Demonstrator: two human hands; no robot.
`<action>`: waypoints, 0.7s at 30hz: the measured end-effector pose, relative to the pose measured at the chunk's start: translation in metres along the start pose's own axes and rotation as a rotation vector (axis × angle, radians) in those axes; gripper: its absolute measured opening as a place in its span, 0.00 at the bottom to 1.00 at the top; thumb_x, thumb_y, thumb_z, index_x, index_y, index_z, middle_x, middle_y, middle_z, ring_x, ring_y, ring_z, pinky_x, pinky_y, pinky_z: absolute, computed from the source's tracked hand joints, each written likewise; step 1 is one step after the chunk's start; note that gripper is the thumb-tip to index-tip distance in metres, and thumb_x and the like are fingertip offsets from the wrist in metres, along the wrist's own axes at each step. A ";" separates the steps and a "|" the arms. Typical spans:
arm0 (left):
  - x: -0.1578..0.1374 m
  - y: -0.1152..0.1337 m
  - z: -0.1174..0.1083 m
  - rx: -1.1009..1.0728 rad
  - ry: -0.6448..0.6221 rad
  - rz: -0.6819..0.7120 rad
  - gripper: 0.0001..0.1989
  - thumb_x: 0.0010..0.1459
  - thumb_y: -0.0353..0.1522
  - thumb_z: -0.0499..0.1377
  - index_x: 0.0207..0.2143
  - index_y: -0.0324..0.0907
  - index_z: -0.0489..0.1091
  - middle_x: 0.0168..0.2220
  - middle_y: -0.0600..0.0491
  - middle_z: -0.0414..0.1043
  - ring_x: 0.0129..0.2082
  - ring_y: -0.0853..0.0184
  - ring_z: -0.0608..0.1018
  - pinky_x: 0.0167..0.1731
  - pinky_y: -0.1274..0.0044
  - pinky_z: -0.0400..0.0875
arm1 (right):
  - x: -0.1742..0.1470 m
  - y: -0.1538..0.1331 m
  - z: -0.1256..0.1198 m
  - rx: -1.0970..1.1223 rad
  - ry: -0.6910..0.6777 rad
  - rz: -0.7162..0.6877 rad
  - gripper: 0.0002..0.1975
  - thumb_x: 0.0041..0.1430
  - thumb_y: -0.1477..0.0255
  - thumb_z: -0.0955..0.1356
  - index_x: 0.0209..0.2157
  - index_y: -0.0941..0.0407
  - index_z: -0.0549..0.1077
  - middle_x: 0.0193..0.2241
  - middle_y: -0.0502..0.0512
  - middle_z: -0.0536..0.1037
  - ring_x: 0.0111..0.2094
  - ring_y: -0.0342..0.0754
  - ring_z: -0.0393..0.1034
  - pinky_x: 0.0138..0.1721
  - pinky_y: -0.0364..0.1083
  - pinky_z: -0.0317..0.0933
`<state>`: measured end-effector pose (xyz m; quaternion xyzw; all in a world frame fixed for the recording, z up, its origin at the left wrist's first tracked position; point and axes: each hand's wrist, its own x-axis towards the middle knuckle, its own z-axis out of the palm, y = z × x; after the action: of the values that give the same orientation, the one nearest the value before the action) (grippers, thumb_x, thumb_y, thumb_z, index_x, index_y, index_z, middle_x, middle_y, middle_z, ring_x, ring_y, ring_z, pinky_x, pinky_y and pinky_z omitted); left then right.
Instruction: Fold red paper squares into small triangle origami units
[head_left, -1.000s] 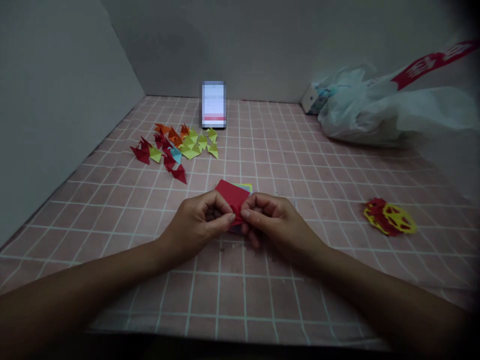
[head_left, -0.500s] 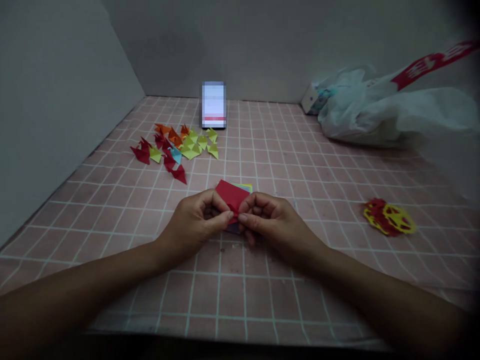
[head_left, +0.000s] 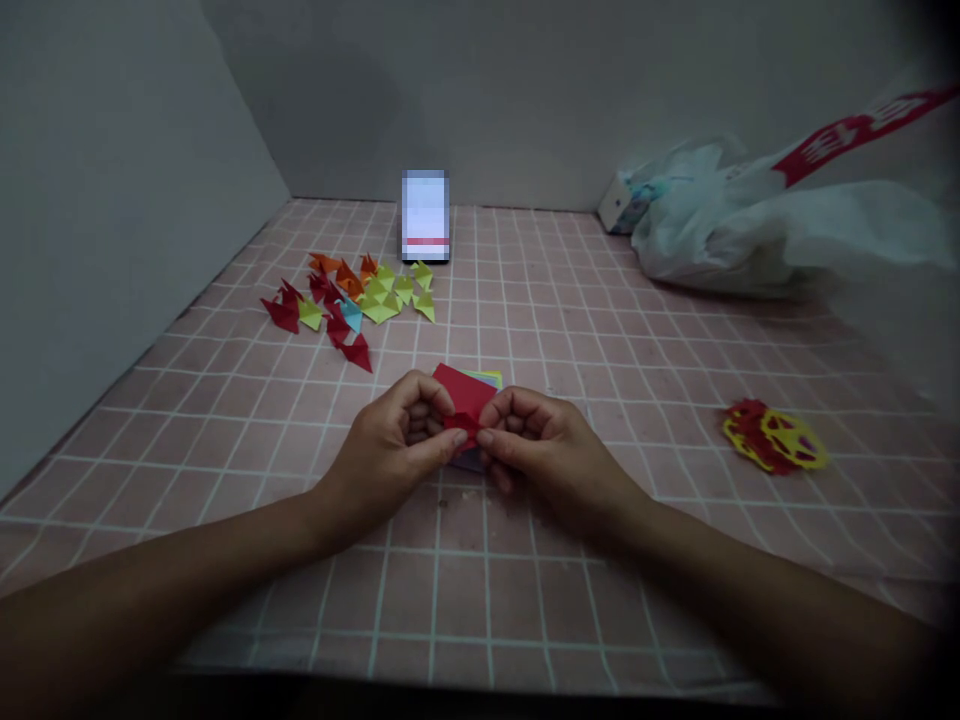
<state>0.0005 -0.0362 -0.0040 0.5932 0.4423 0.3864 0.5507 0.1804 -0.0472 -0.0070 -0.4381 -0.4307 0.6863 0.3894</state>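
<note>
Between my hands is a piece of red folding paper (head_left: 466,388), partly folded, with a small crease standing up near its lower edge. My left hand (head_left: 401,430) pinches it from the left, thumb tip on the fold. From the right, my right hand (head_left: 536,430) pinches the same fold between thumb and forefinger. Just under the red paper lies a stack of coloured paper (head_left: 491,379), its yellow and bluish edges peeking out behind. My fingers hide part of the fold.
Several folded paper cranes (head_left: 360,295) in red, orange, yellow and blue stand at the back left. Behind them a phone (head_left: 425,215) is propped upright. A white plastic bag (head_left: 705,235) and a small box (head_left: 622,203) sit back right. Red and yellow paper cut-outs (head_left: 776,437) lie right.
My left fingers have shifted slightly on the red paper, and more of the fold now shows between my hands. The whole view has moved a little.
</note>
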 end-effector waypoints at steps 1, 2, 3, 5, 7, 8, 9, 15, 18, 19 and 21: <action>0.001 0.000 0.000 -0.029 0.002 -0.005 0.11 0.51 0.29 0.65 0.33 0.42 0.64 0.29 0.57 0.70 0.28 0.72 0.75 0.28 0.80 0.70 | 0.000 0.000 0.000 0.013 0.006 0.003 0.09 0.52 0.72 0.72 0.29 0.56 0.67 0.20 0.44 0.72 0.14 0.36 0.64 0.15 0.37 0.57; 0.001 0.000 0.001 -0.054 0.003 -0.008 0.12 0.51 0.28 0.65 0.33 0.42 0.64 0.30 0.57 0.70 0.28 0.72 0.75 0.28 0.81 0.70 | 0.000 -0.001 0.001 0.028 0.011 0.009 0.09 0.52 0.72 0.72 0.29 0.56 0.67 0.20 0.44 0.72 0.14 0.36 0.64 0.15 0.36 0.57; 0.002 0.001 0.001 -0.076 0.003 -0.012 0.13 0.50 0.28 0.66 0.34 0.42 0.64 0.30 0.57 0.70 0.29 0.72 0.75 0.28 0.81 0.71 | -0.001 -0.001 0.001 0.045 0.016 0.015 0.09 0.52 0.72 0.72 0.29 0.56 0.66 0.20 0.44 0.72 0.14 0.36 0.64 0.15 0.36 0.57; 0.002 0.001 0.001 -0.107 0.002 -0.024 0.14 0.49 0.28 0.66 0.35 0.42 0.64 0.31 0.57 0.70 0.30 0.72 0.75 0.29 0.81 0.71 | -0.001 -0.001 0.001 0.072 0.018 0.032 0.10 0.51 0.72 0.73 0.28 0.56 0.66 0.19 0.43 0.72 0.14 0.36 0.63 0.15 0.36 0.57; 0.003 0.001 0.001 -0.127 -0.002 -0.034 0.14 0.49 0.27 0.66 0.36 0.42 0.64 0.32 0.57 0.70 0.30 0.72 0.75 0.30 0.81 0.72 | 0.000 -0.001 0.001 0.091 0.014 0.045 0.10 0.50 0.72 0.73 0.28 0.56 0.66 0.19 0.43 0.72 0.13 0.36 0.63 0.14 0.36 0.56; 0.003 0.000 0.000 -0.135 -0.004 -0.037 0.14 0.49 0.27 0.66 0.36 0.42 0.64 0.32 0.57 0.70 0.30 0.72 0.75 0.30 0.81 0.72 | 0.000 -0.001 0.001 0.097 0.011 0.048 0.10 0.50 0.72 0.73 0.28 0.56 0.66 0.19 0.43 0.72 0.13 0.36 0.63 0.14 0.36 0.56; 0.003 0.000 0.000 -0.146 -0.006 -0.038 0.14 0.49 0.27 0.66 0.36 0.42 0.64 0.32 0.57 0.70 0.31 0.72 0.75 0.31 0.81 0.72 | 0.000 -0.001 0.001 0.101 0.009 0.048 0.10 0.50 0.72 0.73 0.28 0.56 0.66 0.18 0.43 0.72 0.13 0.36 0.62 0.14 0.36 0.55; 0.003 -0.002 -0.001 -0.204 -0.018 -0.058 0.13 0.51 0.27 0.65 0.37 0.42 0.64 0.33 0.57 0.70 0.32 0.73 0.75 0.33 0.81 0.72 | 0.001 0.001 0.000 0.123 0.011 0.041 0.10 0.50 0.73 0.73 0.28 0.56 0.66 0.18 0.43 0.72 0.13 0.36 0.62 0.14 0.35 0.55; 0.003 0.000 0.000 -0.212 -0.015 -0.071 0.14 0.50 0.26 0.65 0.36 0.42 0.63 0.33 0.57 0.69 0.31 0.73 0.75 0.32 0.81 0.71 | 0.001 0.002 0.000 0.136 0.001 0.041 0.10 0.50 0.74 0.73 0.28 0.56 0.66 0.18 0.43 0.72 0.13 0.36 0.62 0.14 0.36 0.55; 0.003 0.000 0.000 -0.210 -0.013 -0.074 0.14 0.50 0.26 0.65 0.36 0.42 0.63 0.33 0.57 0.69 0.31 0.73 0.75 0.31 0.81 0.71 | 0.001 0.002 0.000 0.137 -0.001 0.042 0.10 0.50 0.74 0.73 0.28 0.56 0.66 0.18 0.43 0.72 0.13 0.36 0.62 0.14 0.36 0.55; 0.003 0.001 0.000 -0.205 -0.015 -0.073 0.14 0.49 0.26 0.65 0.36 0.42 0.63 0.32 0.58 0.69 0.30 0.74 0.74 0.30 0.81 0.71 | 0.001 0.002 0.000 0.135 -0.001 0.044 0.10 0.51 0.74 0.73 0.28 0.56 0.66 0.18 0.43 0.72 0.13 0.36 0.63 0.14 0.36 0.55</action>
<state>0.0017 -0.0333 -0.0030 0.5199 0.4175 0.4046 0.6258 0.1799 -0.0471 -0.0091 -0.4198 -0.3739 0.7223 0.4028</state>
